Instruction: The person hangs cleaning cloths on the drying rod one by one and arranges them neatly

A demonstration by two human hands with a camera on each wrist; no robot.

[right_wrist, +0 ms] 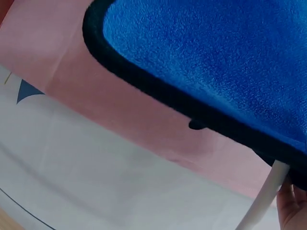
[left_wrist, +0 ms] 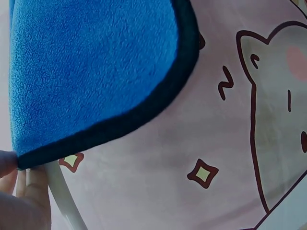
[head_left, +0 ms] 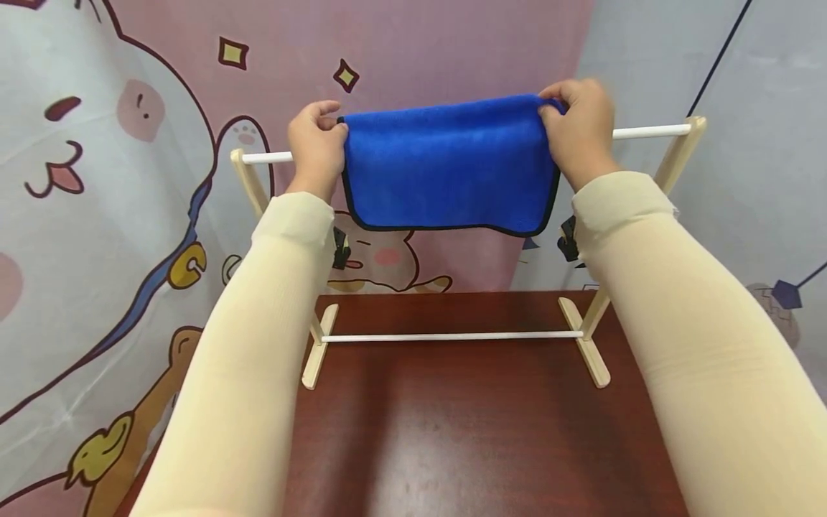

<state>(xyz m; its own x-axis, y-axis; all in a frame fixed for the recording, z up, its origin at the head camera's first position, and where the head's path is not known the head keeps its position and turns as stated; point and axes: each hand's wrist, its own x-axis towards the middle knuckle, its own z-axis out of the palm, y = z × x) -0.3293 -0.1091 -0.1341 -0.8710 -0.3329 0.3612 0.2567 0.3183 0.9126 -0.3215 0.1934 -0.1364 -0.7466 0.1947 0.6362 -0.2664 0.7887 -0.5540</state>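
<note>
A blue towel (head_left: 449,169) with black edging hangs folded over the white top bar (head_left: 652,132) of a wooden drying rack. At the towel's upper left edge my left hand (head_left: 319,147) pinches the cloth between thumb and fingers. My right hand (head_left: 581,129) grips the upper right edge, where a bit of cloth bunches up. The left wrist view shows the fingers (left_wrist: 36,196) at the towel's black border, beside the bar. In the right wrist view the right fingers (right_wrist: 290,203) are partly cut off by the frame edge.
The rack's feet (head_left: 319,345) stand on a dark red-brown table (head_left: 465,431), joined by a thin white lower bar (head_left: 452,336). Behind it hangs a pink and white curtain (head_left: 420,50) with cartoon animals.
</note>
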